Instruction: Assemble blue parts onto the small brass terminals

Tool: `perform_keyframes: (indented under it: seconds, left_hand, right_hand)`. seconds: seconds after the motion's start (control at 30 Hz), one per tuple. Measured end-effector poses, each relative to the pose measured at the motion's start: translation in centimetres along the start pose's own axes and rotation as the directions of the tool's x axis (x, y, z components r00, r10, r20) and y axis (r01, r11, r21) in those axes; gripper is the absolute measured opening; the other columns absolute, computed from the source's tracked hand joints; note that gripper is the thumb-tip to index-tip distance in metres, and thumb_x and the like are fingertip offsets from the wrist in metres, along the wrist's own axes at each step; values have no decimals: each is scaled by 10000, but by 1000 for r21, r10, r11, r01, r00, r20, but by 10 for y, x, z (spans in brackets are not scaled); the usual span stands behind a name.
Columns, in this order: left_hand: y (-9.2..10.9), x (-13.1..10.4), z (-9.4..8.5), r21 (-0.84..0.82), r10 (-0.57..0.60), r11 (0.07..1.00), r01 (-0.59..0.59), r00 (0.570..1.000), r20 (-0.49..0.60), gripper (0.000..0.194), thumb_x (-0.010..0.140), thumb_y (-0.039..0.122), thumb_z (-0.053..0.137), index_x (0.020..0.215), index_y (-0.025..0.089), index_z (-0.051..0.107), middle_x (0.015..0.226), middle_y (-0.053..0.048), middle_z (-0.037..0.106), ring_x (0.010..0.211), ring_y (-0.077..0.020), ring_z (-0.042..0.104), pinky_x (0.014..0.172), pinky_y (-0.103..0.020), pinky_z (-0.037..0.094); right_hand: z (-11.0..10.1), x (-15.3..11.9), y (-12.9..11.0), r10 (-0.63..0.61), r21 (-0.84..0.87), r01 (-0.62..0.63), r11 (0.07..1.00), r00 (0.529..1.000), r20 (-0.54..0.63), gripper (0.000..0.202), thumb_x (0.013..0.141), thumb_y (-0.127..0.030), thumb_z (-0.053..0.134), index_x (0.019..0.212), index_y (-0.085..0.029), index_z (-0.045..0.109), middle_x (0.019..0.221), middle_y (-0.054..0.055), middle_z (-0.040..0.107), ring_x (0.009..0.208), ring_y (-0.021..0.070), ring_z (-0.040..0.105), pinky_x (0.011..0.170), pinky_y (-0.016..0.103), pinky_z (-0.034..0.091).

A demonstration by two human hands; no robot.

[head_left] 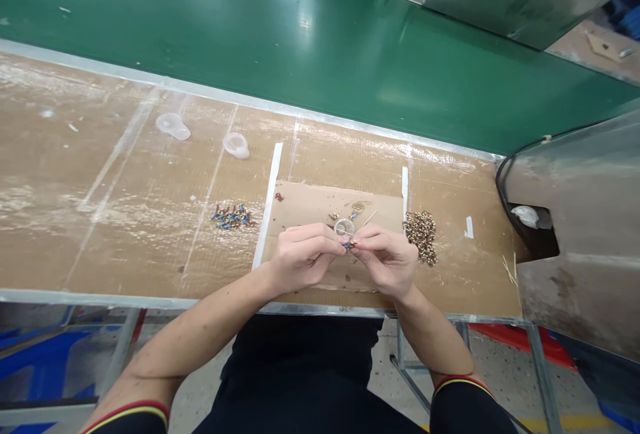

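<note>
My left hand (303,254) and my right hand (384,258) meet fingertip to fingertip above a cardboard sheet (310,204) on the bench. Between the fingertips both hands pinch one tiny blue and brass part (349,245). A small clear plastic cup (344,227) stands just beyond the fingers. A heap of small brass fittings (421,235) lies right beside my right hand. A cluster of blue and brass parts (231,216) lies to the left of my left hand. A thin stick (369,219) rests near the cup.
Two clear plastic cups (173,125) (236,145) lie on their sides at the back left. A green conveyor belt (280,34) runs behind the bench. A metal housing (585,221) with a black cable stands at the right. The metal bench edge (125,299) runs in front.
</note>
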State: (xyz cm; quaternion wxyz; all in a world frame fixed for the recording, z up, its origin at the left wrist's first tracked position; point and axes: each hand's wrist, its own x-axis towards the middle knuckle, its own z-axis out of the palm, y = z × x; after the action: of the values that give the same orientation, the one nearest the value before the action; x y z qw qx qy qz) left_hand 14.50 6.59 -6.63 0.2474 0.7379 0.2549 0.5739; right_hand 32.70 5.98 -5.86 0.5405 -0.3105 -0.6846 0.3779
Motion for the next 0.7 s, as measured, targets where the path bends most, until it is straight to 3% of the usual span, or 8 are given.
perform_keyframes:
  seconds: [0.33, 0.4, 0.53, 0.7]
  left_hand:
    - [0, 1, 1, -35, -40, 999, 40, 999, 2, 132, 903, 42, 649, 908, 173, 665, 812, -34, 770, 759, -127, 761, 695, -199, 638]
    - [1, 2, 2, -66, -110, 992, 110, 994, 15, 84, 917, 126, 687, 990, 166, 674, 860, -54, 777, 781, -135, 761, 729, -218, 643]
    - [0, 3, 0, -133, -227, 963, 234, 972, 66, 304, 901, 344, 743, 1110, 137, 668, 958, -112, 774, 846, -166, 760, 770, -261, 652]
    - [-2, 5, -1, -100, -159, 981, 168, 983, 97, 94, 962, 238, 655, 943, 161, 706, 896, -79, 780, 861, -161, 762, 797, -275, 652]
  right_hand:
    - [-2, 1, 0, -25, -15, 25, 1000, 1000, -1, 190, 891, -113, 719, 1006, -258, 761, 862, 30, 784, 763, 153, 744, 671, 300, 634]
    - [-5, 0, -1, -38, -36, 37, 999, 999, -17, 210, 886, -117, 728, 1030, -266, 764, 865, 26, 787, 765, 153, 744, 671, 296, 632]
    - [-7, -1, -2, -45, -82, 41, 996, 997, -55, 233, 883, -124, 729, 1038, -294, 764, 853, 9, 785, 735, 150, 739, 641, 289, 626]
    - [-4, 0, -2, -50, -68, 47, 997, 998, -37, 198, 886, -139, 731, 1027, -273, 767, 833, 22, 786, 726, 160, 743, 633, 295, 629]
